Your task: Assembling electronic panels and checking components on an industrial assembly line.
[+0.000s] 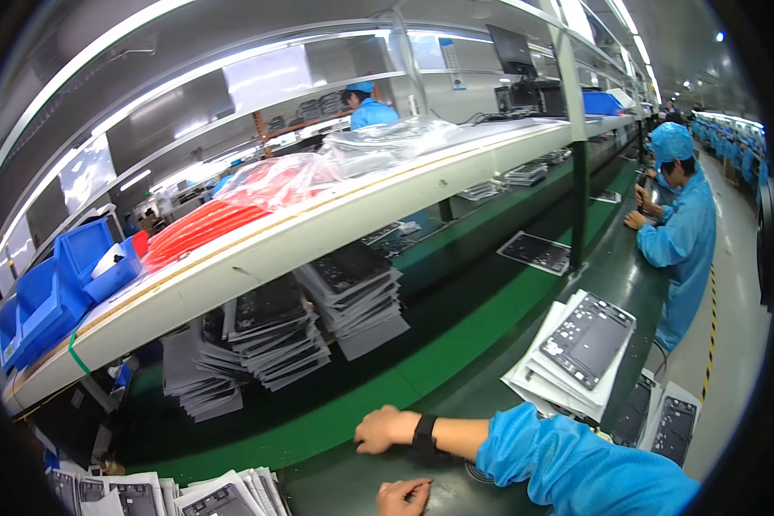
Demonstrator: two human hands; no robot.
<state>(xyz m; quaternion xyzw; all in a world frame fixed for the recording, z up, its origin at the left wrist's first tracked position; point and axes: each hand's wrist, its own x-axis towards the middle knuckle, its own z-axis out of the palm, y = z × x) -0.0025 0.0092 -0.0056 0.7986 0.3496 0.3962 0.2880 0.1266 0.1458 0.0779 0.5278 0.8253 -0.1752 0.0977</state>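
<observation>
My right hand, with a black band on its wrist, reaches over the bench beside the green belt. Its fingers curl downward, and I see nothing in them. At the lower edge is my left hand, partly cut off, its fingers curled and the thumb alongside; no object shows in it. Right of my right arm lies a stack of dark flat device frames on white sheets. More dark frames with white sheets stand bunched at the lower left, nearest to my left hand.
Piles of interleaved frames sit under a white shelf carrying red plastic bags and blue bins. A single frame lies farther along the belt. A co-worker in blue stands at the right; more frames lie below.
</observation>
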